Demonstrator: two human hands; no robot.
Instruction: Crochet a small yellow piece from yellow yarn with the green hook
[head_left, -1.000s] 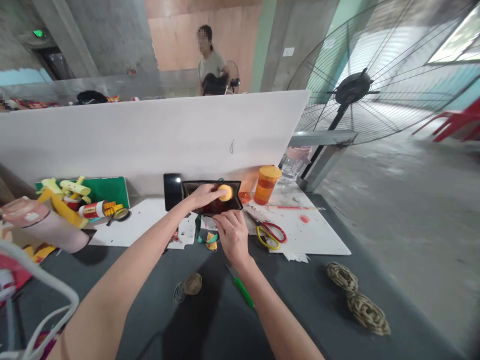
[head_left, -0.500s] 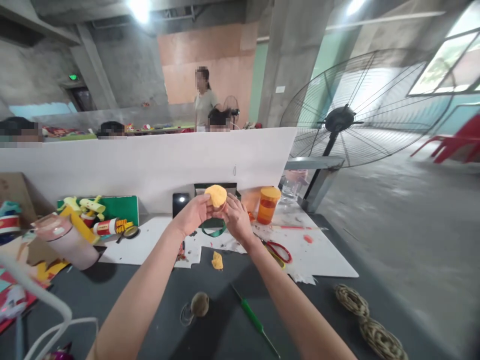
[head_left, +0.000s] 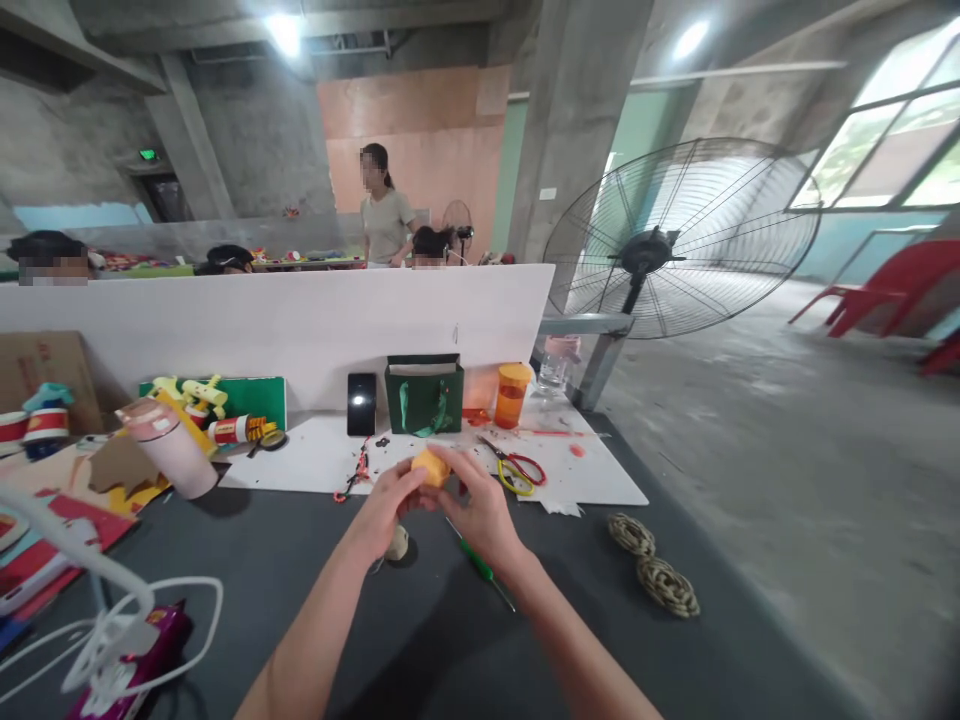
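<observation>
Between both hands is a small yellow-orange lump (head_left: 430, 467), held above the dark table. My left hand (head_left: 390, 508) grips it from the left, with thumb and fingers closed on its side. My right hand (head_left: 476, 505) holds its right side, fingers bent over it. Below the hands lie a green-handled tool (head_left: 480, 563) with a thin metal shaft and a small beige ball (head_left: 397, 543), partly hidden by my left hand. Scissors (head_left: 517, 470) with red and yellow handles rest open on the white board (head_left: 600, 470) to the right.
Behind the hands stand a dark green gift bag (head_left: 426, 400), a black object (head_left: 361, 405) and an orange cup (head_left: 512, 396). A pink bottle (head_left: 171, 450) is at left, coiled rope (head_left: 666, 587) at right. People are beyond the white partition (head_left: 300, 320); a large fan (head_left: 646, 252) stands right.
Both hands have come down and nearer with the yellow-orange lump, uncovering the green bag. The view has shifted. The yellow piece on the table is no longer visible. The standing person has moved slightly left.
</observation>
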